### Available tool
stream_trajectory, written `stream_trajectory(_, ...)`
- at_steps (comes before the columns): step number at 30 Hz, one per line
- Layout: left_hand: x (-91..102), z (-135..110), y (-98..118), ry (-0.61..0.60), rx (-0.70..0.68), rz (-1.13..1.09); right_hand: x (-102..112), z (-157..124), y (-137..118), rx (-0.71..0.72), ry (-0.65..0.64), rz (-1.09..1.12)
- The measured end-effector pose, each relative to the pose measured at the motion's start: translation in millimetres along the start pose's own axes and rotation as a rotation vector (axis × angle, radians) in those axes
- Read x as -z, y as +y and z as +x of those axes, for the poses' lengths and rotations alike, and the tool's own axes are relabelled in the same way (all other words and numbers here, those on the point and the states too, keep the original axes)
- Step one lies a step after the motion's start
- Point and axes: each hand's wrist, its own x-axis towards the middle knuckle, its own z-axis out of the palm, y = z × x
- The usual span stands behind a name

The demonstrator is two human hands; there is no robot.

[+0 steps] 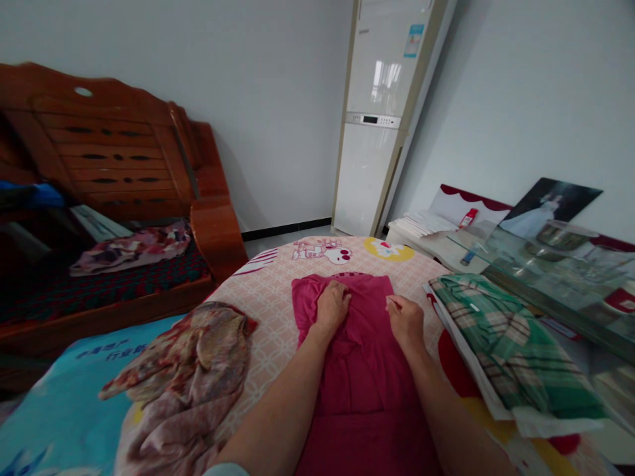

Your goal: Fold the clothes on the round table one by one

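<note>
A magenta garment (pixel 364 370) lies spread lengthwise in front of me on a round surface with a patterned pink cover (pixel 278 277). My left hand (pixel 333 305) rests on its upper part, fingers curled into the fabric, which wrinkles around them. At the garment's right edge, my right hand (pixel 405 318) is closed in a pinch, thumb against the forefinger. Whatever cloth lies between those fingertips is mostly hidden. Creases run down the garment's middle between my forearms, and a straight fold crosses it lower down.
On the left lies a crumpled brown-and-pink patterned cloth (pixel 198 370), partly over a blue printed sheet (pixel 84 390). A folded green plaid garment (pixel 501 337) is at the right, beside a glass shelf (pixel 526 271). A wooden bench (pixel 114 152) and a tall white air conditioner (pixel 370 145) stand behind.
</note>
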Motion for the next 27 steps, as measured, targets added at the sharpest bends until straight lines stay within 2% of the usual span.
stream_trajectory(3,-0.1,0,0,0.008,-0.016,-0.009,-2,25,-5,-0.026,-0.114,-0.087)
stream_trajectory(9,-2.0,-1,-3,0.033,-0.025,-0.042,-17,82,-10,-0.101,-0.250,-0.248)
stream_trajectory(14,-3.9,-2,-5,0.042,-0.037,-0.056,-37,91,-10,-0.130,-0.318,-0.260)
stream_trajectory(17,-4.5,-1,-5,0.035,-0.033,-0.057,-44,88,-7,-0.171,-0.304,-0.257)
stream_trajectory(21,-3.6,-1,-4,0.027,-0.059,-0.071,-46,92,0,-0.276,-0.189,-0.217)
stream_trajectory(24,-2.0,-1,-2,-0.011,-0.075,-0.062,-48,99,9,-0.381,-0.112,-0.144)
stream_trajectory(27,-1.2,-1,-1,-0.026,-0.063,-0.013,-54,103,17,-0.465,-0.111,-0.028)
